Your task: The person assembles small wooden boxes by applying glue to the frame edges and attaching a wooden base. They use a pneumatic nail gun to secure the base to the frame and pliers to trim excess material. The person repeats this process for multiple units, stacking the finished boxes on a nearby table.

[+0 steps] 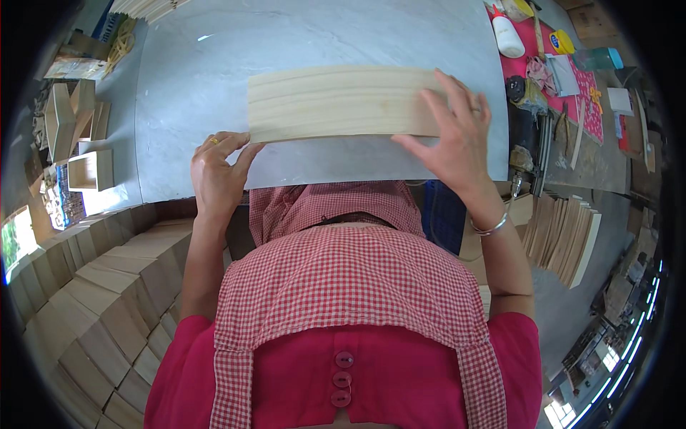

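A pale wooden board, long and flat with visible grain, lies in front of me near the front of the grey table. At its near left corner my left hand is closed, thumb and fingertips pinching the edge. My right hand is over the board's right end with its fingers spread. Its thumb reaches to the near edge, and the other fingers lie over the surface and the far corner. These fingers are slightly blurred, and the hand hides the right end of the board.
Small wooden boxes stand on the left side. Many stacked wooden boxes fill the lower left. At the right are a white glue bottle, a teal-capped jar, a pink cloth and a bundle of thin boards.
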### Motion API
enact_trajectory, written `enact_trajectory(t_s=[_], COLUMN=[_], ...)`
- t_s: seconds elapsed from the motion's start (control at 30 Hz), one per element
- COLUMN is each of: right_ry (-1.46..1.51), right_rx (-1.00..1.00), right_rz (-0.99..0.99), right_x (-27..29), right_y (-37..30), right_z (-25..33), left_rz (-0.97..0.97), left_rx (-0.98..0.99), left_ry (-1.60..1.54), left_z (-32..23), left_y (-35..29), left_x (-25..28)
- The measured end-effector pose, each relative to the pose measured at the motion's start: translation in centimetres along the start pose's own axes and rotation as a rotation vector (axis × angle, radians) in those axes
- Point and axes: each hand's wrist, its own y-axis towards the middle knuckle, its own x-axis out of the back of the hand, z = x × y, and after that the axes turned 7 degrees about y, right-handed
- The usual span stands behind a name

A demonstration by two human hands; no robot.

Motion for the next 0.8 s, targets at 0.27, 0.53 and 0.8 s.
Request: enact_trajectory(t_s=[0.27,0.53,0.8], right_ry=[-0.071,-0.05,-0.34], right_rx=[-0.103,-0.567,-0.47], right_rz=[0.039,-0.221,0.167], right_x=[5.3,6.9,2.7], right_y=[-2.7,0.7,5.1], right_z=[-5.8,-25.8,-37.9], left_rz=[-0.037,0.03,0.036], left_rx=[-0.072,0.044,0.039], left_ry=[0.011,-0.05,0.003], left_z=[0.6,-0.7,-0.3], left_y=[-0.1,0.5,0.2], left_x=[-0.2,0.0,0.2])
